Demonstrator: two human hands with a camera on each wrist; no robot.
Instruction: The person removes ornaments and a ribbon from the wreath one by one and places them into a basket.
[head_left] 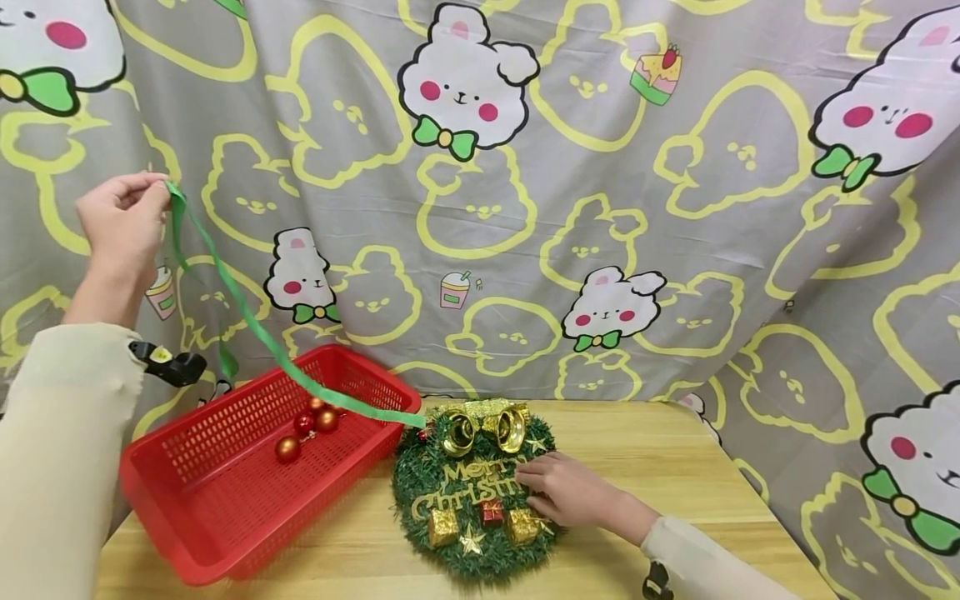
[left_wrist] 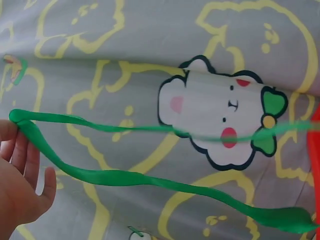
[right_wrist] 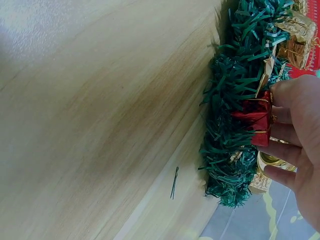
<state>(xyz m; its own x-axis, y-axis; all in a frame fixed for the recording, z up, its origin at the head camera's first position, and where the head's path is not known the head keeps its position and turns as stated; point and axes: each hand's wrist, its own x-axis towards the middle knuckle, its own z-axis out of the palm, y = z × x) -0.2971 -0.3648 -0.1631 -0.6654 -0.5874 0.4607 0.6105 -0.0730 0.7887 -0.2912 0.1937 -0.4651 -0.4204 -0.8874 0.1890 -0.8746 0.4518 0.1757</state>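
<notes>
My left hand (head_left: 123, 221), raised at the left of the head view, pinches a green ribbon (head_left: 247, 312) near a fold. One length slopes down to the top of a green Christmas wreath (head_left: 480, 562); another hangs toward the basket. In the left wrist view both lengths of ribbon (left_wrist: 120, 177) run rightward from the fingertips. The wreath lies on the table with gold bells (head_left: 512, 429), gold "Merry Christmas" lettering (head_left: 442, 500) and small gift boxes. My right hand (head_left: 566, 492) rests on its right side, fingers spread beside a red gift box (right_wrist: 257, 120) in the right wrist view.
A red plastic basket (head_left: 180, 533) stands left of the wreath, holding several red and gold baubles (head_left: 287, 450). A short dark green strand (right_wrist: 174, 183) lies on the wooden table (head_left: 637, 442). Behind hangs a grey curtain (head_left: 510, 283) with cartoon prints.
</notes>
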